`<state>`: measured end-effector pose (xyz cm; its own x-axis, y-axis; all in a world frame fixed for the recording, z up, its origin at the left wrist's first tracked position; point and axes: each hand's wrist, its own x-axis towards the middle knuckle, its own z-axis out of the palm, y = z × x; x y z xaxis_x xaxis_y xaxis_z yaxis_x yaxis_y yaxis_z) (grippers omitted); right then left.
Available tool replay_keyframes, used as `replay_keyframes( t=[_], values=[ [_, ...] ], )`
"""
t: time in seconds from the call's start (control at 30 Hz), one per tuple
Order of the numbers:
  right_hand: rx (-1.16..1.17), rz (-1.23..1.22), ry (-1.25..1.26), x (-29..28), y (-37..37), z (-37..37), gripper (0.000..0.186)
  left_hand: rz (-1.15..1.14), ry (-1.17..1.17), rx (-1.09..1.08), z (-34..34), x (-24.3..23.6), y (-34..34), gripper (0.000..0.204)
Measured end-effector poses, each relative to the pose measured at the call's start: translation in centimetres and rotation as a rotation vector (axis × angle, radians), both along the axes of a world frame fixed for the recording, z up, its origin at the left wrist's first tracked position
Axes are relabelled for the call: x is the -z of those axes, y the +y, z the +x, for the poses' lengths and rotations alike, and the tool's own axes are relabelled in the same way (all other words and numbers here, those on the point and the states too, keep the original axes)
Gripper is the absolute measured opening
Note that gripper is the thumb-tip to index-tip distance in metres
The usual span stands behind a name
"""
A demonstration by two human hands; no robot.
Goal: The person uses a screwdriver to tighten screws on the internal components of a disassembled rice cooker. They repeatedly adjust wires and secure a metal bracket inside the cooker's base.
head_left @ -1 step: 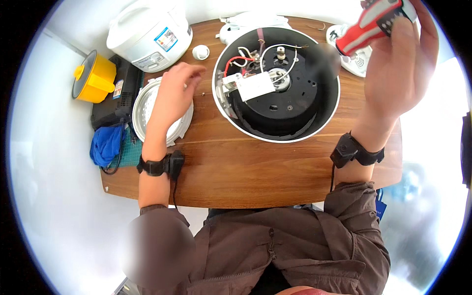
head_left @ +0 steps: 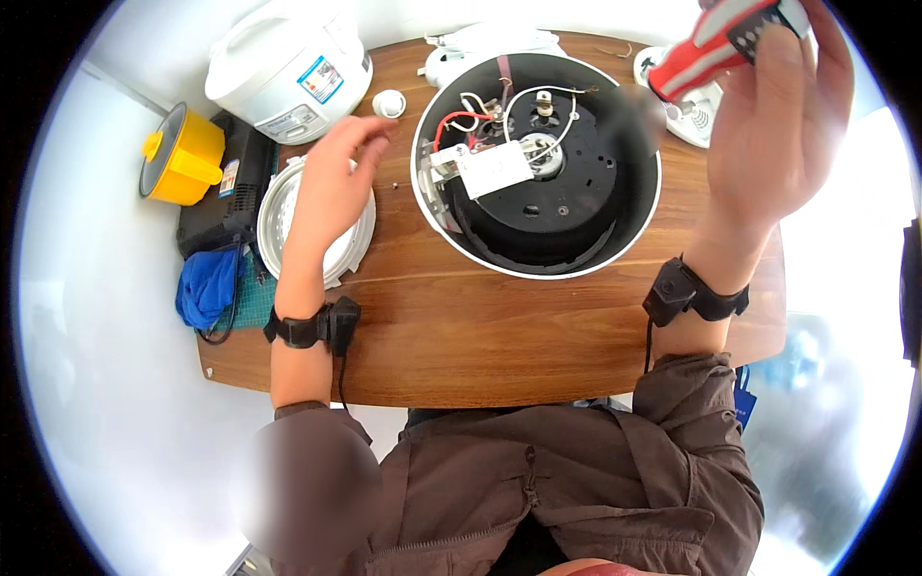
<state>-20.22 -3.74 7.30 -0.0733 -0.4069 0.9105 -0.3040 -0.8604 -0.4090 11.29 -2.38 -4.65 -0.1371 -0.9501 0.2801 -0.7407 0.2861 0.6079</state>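
My right hand (head_left: 778, 125) is raised at the upper right, its fingers wrapped round a red, white and black electric screwdriver (head_left: 706, 58). The tool slants down to the left, toward the right rim of an overturned rice cooker body (head_left: 514, 270). Inside that open body are a black round base (head_left: 576, 206), red and white wires and a white plate (head_left: 497, 170). A blurred patch covers part of its right side. Left of the cooker body, my left hand (head_left: 336, 182) hovers above a white round lid part (head_left: 272, 226). Its fingers are loosely bent and apart, with nothing visible in them.
A white rice cooker (head_left: 288, 82) stands at the back left, with a small white cup (head_left: 389, 104) beside it. Further left are a yellow container (head_left: 187, 158), a black case (head_left: 240, 216) and a blue cloth (head_left: 206, 288). White parts (head_left: 499, 40) lie behind the cooker body.
My left hand has drawn slightly down and left. The screwdriver in my right hand has shifted very little, together with the whole view.
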Motion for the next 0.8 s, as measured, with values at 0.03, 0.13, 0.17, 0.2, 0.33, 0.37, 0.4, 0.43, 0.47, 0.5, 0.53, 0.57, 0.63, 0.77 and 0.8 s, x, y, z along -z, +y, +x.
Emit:
replay_keyframes(
  t=[0.03, 0.13, 0.17, 0.2, 0.33, 0.37, 0.4, 0.43, 0.47, 0.5, 0.53, 0.57, 0.63, 0.77, 0.8],
  values=[
    [0.006, -0.042, 0.021, 0.1, -0.1, -0.1, 0.048, -0.007, 0.159, 0.032, -0.8, -0.8, -0.1, 0.027],
    [-0.170, -0.086, -0.029, 2.0, -3.1, -0.3, 0.048, -0.001, 0.469, 0.124, -2.8, -2.3, -0.3, 0.049],
    [-0.274, -0.096, -0.010, 2.2, -3.8, -0.8, 0.048, 0.013, 0.506, 0.127, -3.8, -2.4, -0.6, 0.051],
    [-0.324, -0.082, 0.012, 2.3, -4.1, -1.1, 0.048, 0.027, 0.542, 0.129, -4.9, -2.4, -0.9, 0.053],
    [-0.436, -0.014, -0.059, 2.7, -3.8, 0.1, 0.045, 0.115, 0.643, 0.140, -6.0, -1.9, -2.0, 0.059],
    [-0.448, -0.015, -0.062, 3.0, -4.1, 0.1, 0.045, 0.138, 0.661, 0.133, -6.2, -1.6, -2.1, 0.059],
    [-0.460, -0.016, -0.061, 3.0, -4.3, 0.2, 0.045, 0.132, 0.678, 0.138, -6.3, -1.1, -2.2, 0.060],
    [-0.471, -0.018, -0.061, 3.2, -4.4, 0.2, 0.045, 0.174, 0.722, 0.138, -6.4, -1.0, -2.1, 0.059],
    [-0.444, -0.004, -0.049, 3.1, -4.1, 0.3, 0.045, 0.216, 0.767, 0.138, -6.5, -0.8, -2.1, 0.058],
    [-0.433, -0.010, -0.038, 3.2, -4.3, 0.3, 0.046, 0.258, 0.812, 0.137, -6.6, -0.6, -2.1, 0.057],
    [-0.424, -0.016, -0.027, 3.2, -4.3, 0.3, 0.046, 0.283, 0.853, 0.149, -6.7, -0.6, -2.0, 0.054],
    [-0.431, -0.042, -0.017, 3.3, -5.0, 0.0, 0.047, 0.309, 0.895, 0.160, -6.8, -0.5, -2.1, 0.052],
    [-0.431, -0.047, -0.027, 3.3, -5.2, 0.0, 0.048, 0.333, 0.948, 0.179, -7.0, -0.5, -2.0, 0.047],
    [-0.324, 0.062, -0.101, 1.9, -2.6, 1.4, 0.052, 0.326, 0.954, 0.192, -7.2, -0.5, -2.0, 0.044],
    [-0.360, -0.018, -0.099, 2.8, -4.1, 1.0, 0.053, 0.322, 0.946, 0.191, -7.2, -0.5, -2.1, 0.044]
  ],
)
